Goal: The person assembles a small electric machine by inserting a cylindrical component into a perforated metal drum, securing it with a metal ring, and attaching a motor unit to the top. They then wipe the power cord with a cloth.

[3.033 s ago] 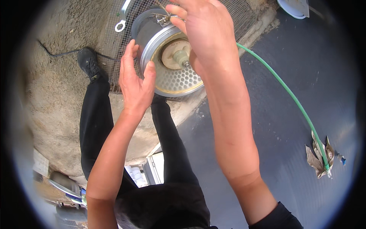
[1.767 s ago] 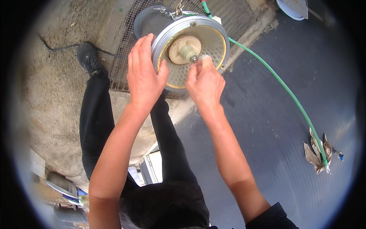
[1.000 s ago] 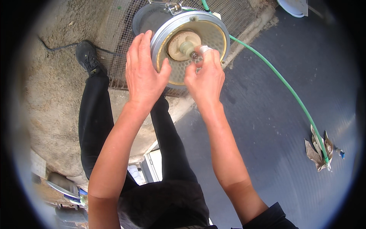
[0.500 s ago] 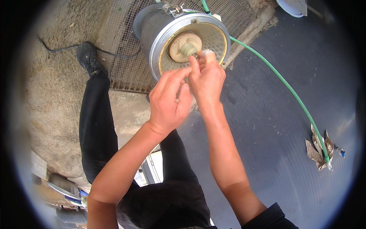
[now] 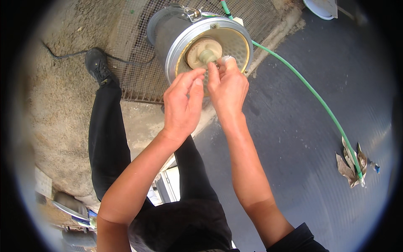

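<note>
A metal cylinder with a bright rim lies on its side, its open mouth toward me. Inside it, a round beige disc carries a pale stub at its centre, and the inner wall is dimpled. My right hand reaches into the mouth, thumb and fingers pinched on a small shiny metal fitting at the stub's end; the fingers mostly cover it. One of its fingers wears a white wrap. Close by on the left, my left hand is open at the rim's lower edge, holding nothing I can see.
Wire mesh lies under the cylinder. A green hose curves across the dark floor to dry leaves at the right. A black cable runs past my shoe. A pale basin stands far right.
My left hand has drawn slightly left and back from the right hand, its thumb coming nearer the index finger. The right hand stays at the fitting, its fingers shifting slightly over it.
</note>
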Demonstrator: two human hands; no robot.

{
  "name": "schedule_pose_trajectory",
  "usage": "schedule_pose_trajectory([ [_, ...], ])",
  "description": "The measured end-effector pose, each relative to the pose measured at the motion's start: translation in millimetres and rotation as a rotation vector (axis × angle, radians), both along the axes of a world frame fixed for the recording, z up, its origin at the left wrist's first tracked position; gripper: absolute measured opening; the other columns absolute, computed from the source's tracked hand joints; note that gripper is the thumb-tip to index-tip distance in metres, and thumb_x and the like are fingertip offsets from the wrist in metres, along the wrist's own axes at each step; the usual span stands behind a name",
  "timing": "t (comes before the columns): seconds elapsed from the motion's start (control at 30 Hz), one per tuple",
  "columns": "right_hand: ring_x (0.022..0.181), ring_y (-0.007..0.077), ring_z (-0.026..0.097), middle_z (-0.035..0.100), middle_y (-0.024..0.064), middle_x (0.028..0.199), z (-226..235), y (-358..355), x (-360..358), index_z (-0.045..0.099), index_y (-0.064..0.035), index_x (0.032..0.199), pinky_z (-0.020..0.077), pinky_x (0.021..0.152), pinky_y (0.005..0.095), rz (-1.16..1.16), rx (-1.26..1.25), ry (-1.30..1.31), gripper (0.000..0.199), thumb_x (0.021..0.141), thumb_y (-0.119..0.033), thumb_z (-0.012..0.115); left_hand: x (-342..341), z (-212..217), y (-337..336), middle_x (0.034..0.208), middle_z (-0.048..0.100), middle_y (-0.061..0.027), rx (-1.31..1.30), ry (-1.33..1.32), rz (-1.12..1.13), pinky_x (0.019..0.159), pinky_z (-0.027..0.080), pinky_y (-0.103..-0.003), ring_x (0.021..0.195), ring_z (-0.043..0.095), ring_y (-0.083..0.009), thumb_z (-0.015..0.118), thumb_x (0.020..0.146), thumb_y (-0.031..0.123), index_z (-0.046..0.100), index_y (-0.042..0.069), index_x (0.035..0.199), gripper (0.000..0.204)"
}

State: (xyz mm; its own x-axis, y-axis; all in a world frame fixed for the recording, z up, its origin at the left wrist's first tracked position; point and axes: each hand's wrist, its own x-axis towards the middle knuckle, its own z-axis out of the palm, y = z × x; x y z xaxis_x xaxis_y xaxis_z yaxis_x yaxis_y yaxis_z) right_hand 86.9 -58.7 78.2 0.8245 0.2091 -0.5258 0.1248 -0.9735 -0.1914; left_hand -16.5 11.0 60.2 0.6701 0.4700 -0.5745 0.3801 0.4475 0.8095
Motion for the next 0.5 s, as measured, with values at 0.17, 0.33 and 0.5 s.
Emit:
schedule_pose_trajectory([
  [0.17,0.083,0.0353,0.071,0.07,0.0154,0.095,6.1,-0.6,-7.2,0.067,-0.0026,0.112,0.0549,0.072,0.0445,-0.19,0.041,-0.123,0.026,0.094,-0.02,0.075,1.1,-0.4,-0.7,0.103,0.072,-0.0165,-0.019,0.012,0.018,0.085,0.056,-0.035,0.097,0.072,-0.0241,0.058,0.103,0.009,0.07,0.0,0.121,0.024],
  [0.33,0.085,0.0346,0.071,0.068,0.0161,0.106,-1.9,-13.1,-3.2,0.068,-0.0038,0.113,0.0555,0.072,0.0441,-0.05,0.067,0.01,0.026,0.09,-0.014,0.076,3.1,-0.3,-2.2,0.106,0.072,-0.0169,0.026,0.01,0.011,0.086,0.056,-0.035,0.097,0.072,-0.0248,0.057,0.104,0.01,0.069,-0.002,0.123,0.026],
  [0.5,0.083,0.0343,0.071,0.07,0.0162,0.099,0.7,-14.6,-9.4,0.068,-0.0031,0.109,0.0548,0.07,0.0435,0.072,0.186,-0.159,0.025,0.091,-0.018,0.076,4.4,-5.3,-4.6,0.11,0.072,-0.0183,-0.035,-0.001,0.041,0.089,0.056,-0.036,0.101,0.072,-0.0265,0.056,0.105,0.012,0.067,-0.004,0.125,0.029],
])
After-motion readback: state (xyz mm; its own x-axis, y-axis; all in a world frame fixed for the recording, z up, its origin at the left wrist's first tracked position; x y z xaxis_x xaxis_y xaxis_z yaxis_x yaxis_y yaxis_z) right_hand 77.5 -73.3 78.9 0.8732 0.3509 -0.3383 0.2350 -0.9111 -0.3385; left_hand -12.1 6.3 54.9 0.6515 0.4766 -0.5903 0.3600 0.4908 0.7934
